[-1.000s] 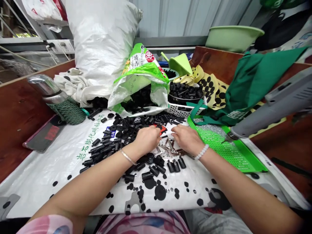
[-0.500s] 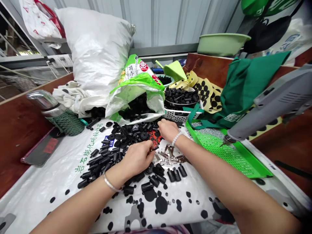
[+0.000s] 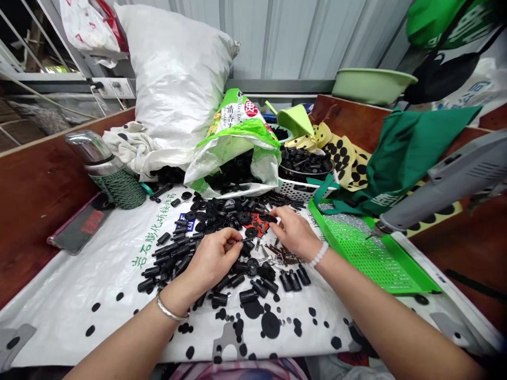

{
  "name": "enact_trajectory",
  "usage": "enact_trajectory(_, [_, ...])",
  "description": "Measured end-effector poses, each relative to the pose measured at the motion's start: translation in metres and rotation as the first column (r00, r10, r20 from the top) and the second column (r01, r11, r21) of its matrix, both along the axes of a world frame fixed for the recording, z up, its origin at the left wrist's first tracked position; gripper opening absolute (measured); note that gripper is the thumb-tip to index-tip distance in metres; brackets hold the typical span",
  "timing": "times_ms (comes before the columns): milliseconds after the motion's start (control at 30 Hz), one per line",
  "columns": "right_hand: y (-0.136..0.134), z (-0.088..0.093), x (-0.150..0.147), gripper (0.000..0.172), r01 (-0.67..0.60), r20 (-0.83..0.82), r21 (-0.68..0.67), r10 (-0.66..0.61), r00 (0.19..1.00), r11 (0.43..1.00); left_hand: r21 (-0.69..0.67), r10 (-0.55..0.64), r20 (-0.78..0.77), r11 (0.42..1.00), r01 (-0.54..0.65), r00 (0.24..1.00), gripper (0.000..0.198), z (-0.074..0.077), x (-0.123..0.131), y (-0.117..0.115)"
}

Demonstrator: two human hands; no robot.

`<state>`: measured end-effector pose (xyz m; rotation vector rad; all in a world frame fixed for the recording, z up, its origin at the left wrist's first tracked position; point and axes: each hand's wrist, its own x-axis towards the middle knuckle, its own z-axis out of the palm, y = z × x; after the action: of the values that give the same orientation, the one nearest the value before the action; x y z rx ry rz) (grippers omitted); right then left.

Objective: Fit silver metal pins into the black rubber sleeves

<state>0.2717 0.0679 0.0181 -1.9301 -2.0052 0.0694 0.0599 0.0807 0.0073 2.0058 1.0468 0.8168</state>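
Note:
My left hand (image 3: 216, 256) is over the right side of a heap of black plastic parts (image 3: 178, 253), thumb and forefinger pinched on a thin black part (image 3: 246, 240). To its right, my right hand (image 3: 295, 232) grips a small black plastic piece (image 3: 269, 218) between thumb and fingers, above a red print on the sheet. Flat metal strips (image 3: 277, 254), some silvery and some brownish, lie loose just below my right hand. Three black ribbed cylinders (image 3: 294, 281) stand in a row nearer me. A black toothed wheel (image 3: 252, 267) rests beside the heap.
An open green-and-white bag (image 3: 237, 158) of black parts stands behind the heap, beside a white basket (image 3: 297, 190). A green tray (image 3: 380, 264) lies at right under a grey electric screwdriver (image 3: 443, 184). A flask (image 3: 106, 174) and a phone (image 3: 81, 227) are at left.
My right hand has come back toward me from the far edge of the heap, now with a small black piece in its fingers. My left hand stays near the same spot.

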Motion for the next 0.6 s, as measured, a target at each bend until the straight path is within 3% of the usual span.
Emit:
enact_trajectory(133, [-0.033,-0.003,-0.013,0.021,-0.173,-0.14,0.046,0.178,0.974,0.984,0.01,-0.001,0.007,1.0,0.001,1.0,0.017,0.004,0.006,-0.006])
enact_trajectory(233, [-0.044,-0.009,-0.021,0.023,-0.285,-0.252,0.138,0.312,0.916,0.948,0.022,-0.034,-0.025,0.999,0.034,0.999,0.016,0.006,0.007,-0.012])
enact_trajectory(333, [-0.048,-0.013,-0.028,0.023,-0.343,-0.24,0.199,0.384,0.892,0.918,0.018,-0.044,-0.016,0.999,0.044,0.999,0.013,0.004,0.007,-0.017])
enact_trajectory(433, [-0.052,-0.015,-0.034,0.024,-0.329,-0.272,0.29,0.407,0.872,0.899,-0.208,0.016,0.169,0.978,0.02,0.986,0.012,0.003,0.007,-0.02])
enact_trajectory(533, [-0.057,-0.018,-0.038,0.023,-0.253,-0.409,0.352,0.392,0.824,0.901,-0.53,0.104,0.382,0.838,0.126,0.918,0.024,0.003,0.009,-0.022])
enact_trajectory(600, [-0.06,-0.02,-0.039,0.022,-0.198,-0.494,0.363,0.368,0.788,0.91,-0.605,0.15,0.448,0.777,0.175,0.881,0.029,0.001,0.012,-0.025])
